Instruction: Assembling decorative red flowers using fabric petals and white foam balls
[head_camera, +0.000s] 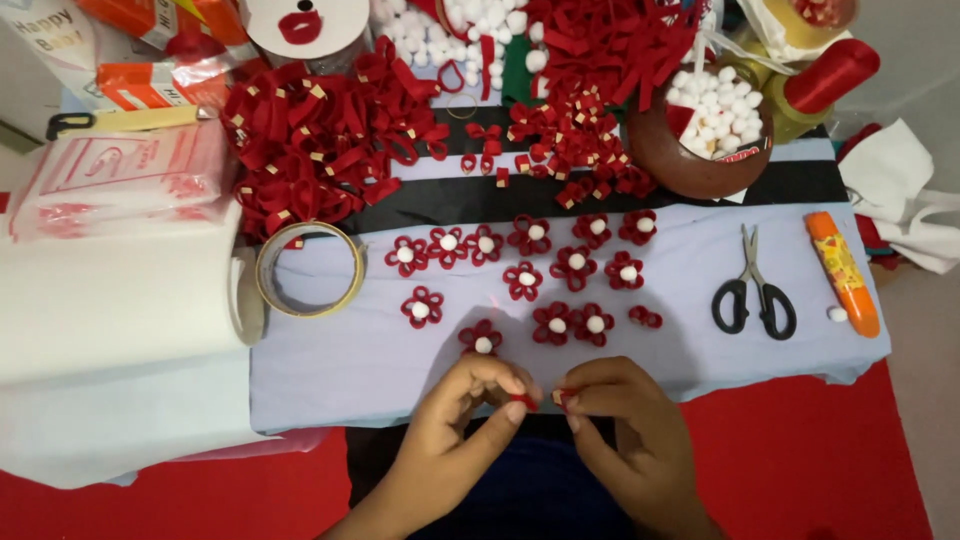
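Observation:
My left hand and my right hand meet at the near edge of the pale cloth-covered board. Each pinches a small red ribbon piece between fingertips, the two pieces almost touching. Just beyond my fingers lie several finished red ribbon flowers with white pompom centres, in loose rows. One flower sits right above my left hand.
A heap of red ribbon loops lies at the back left, with a tape ring and a white roll. A brown bowl of white pompoms, black scissors and an orange glue tube sit to the right.

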